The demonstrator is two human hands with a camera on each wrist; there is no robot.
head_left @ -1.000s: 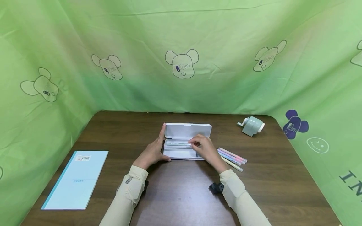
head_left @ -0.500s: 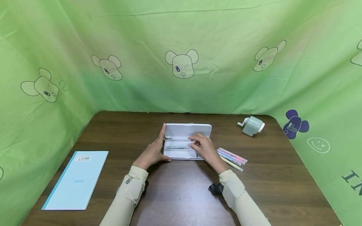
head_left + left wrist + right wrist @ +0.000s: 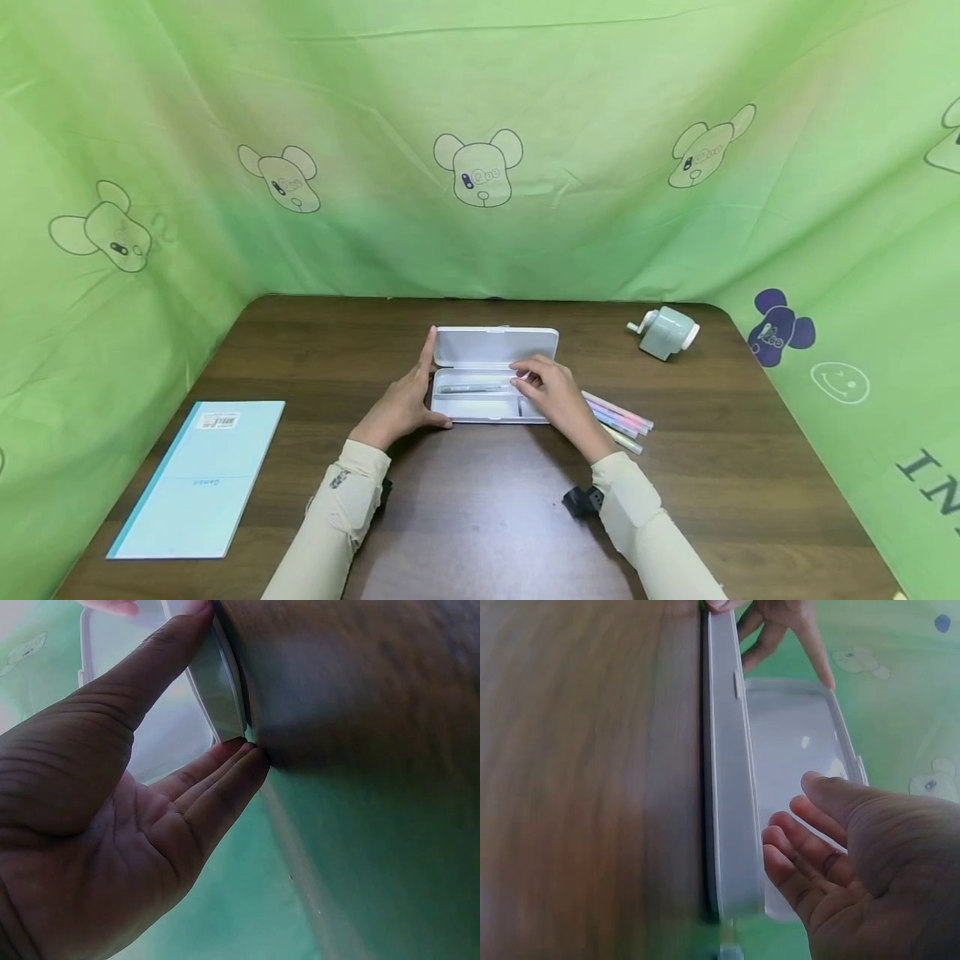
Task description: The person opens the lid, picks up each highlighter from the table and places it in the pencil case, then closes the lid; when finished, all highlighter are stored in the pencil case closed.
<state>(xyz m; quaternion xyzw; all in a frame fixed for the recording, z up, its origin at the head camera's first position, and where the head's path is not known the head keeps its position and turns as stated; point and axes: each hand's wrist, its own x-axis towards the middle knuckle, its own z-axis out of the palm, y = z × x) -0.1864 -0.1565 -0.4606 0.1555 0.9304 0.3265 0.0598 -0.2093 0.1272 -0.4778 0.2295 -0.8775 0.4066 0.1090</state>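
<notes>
A white pencil case (image 3: pixel 474 408) lies on the table with its lid (image 3: pixel 495 347) tipped back. In its rear compartment rests a slim pale pen (image 3: pixel 471 388). My left hand (image 3: pixel 401 410) holds the case by its left end, thumb at the front corner and fingers along the short side, as the left wrist view also shows. Over the right part of the case is my right hand (image 3: pixel 557 396), its fingers loosely bent. The right wrist view shows a gap between that thumb and the fingers (image 3: pixel 802 847), with nothing held.
Several pastel pens (image 3: pixel 618 414) lie right of the case, partly behind the right hand. A grey-green pencil sharpener (image 3: pixel 666 333) with a crank stands at the back right. A light blue notebook (image 3: pixel 198 479) lies at the left. A green curtain (image 3: pixel 480 250) hangs behind the table.
The pen has left my right fingers and lies lower in the rear compartment. My right hand has drawn slightly right, off the pen's end. The left hand stays at the case.
</notes>
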